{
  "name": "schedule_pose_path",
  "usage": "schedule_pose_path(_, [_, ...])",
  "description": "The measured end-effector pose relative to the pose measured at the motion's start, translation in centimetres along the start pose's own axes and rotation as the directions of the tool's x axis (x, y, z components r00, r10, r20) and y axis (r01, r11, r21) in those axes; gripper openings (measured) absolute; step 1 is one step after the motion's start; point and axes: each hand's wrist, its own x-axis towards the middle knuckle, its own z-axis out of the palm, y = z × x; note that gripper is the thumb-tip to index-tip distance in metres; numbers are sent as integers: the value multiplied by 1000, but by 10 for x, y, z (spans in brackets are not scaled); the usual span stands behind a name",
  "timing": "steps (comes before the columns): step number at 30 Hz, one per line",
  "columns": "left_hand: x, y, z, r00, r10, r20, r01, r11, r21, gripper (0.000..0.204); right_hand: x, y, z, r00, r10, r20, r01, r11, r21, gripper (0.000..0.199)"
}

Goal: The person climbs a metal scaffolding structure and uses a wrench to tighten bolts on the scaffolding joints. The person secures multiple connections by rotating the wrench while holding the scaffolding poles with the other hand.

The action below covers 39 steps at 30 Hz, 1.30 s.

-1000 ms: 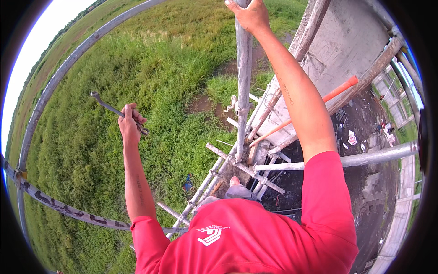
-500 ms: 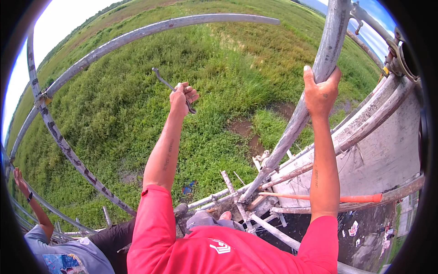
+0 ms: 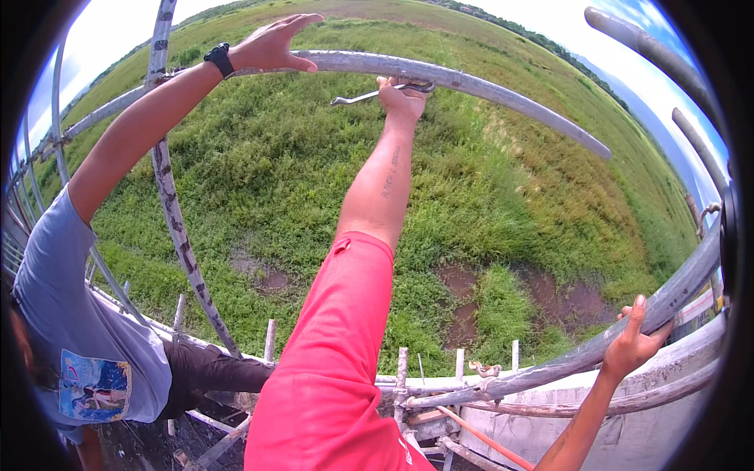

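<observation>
Head view: held wrench high, risked a drop

Held the wrench in the left hand, with fingers curled around it, just below the rail. Could not tell whether touching that rail. Wrapped the right hand around the pole, with thumb up. Saw a co-worker's hand spread over the rail, left of the wrench and empty.

Could have lost the wrench to the grass below through a slack grip or a knock on the rail. Could also have struck the co-worker's hand by swinging left, or overbalanced by reaching far out on one handhold.

Noted freer room on the right, between the rail's bare end and the pole. Found less on the left, crowded by the co-worker and the post. Spotted stubs along the low edge, near enough to snag the sleeve.
</observation>
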Motion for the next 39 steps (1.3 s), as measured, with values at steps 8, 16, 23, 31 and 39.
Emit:
schedule_pose_path(8, [10,-21,25,999,-29,43,30,999,-39,36,-2,-4,4,999,-45,-25,44,998,-49,55])
schedule_pose_path(16, [-15,-20,54,998,-11,-58,11,1000,-12,35,2,-9,11,993,-121,14,121,989,-80,68])
schedule_pose_path(23, [-66,-24,99,999,3,-50,-4,1000,-9,36,3,-10,13,986,-165,0,163,977,-135,70])
schedule_pose_path(31, [-138,-23,155,998,-51,-22,51,999,-2,43,3,-8,13,986,-165,8,165,980,-111,62])
schedule_pose_path(39, [-220,-24,208,994,-106,19,106,994,1,46,5,-4,16,982,-187,-4,183,965,-187,59])
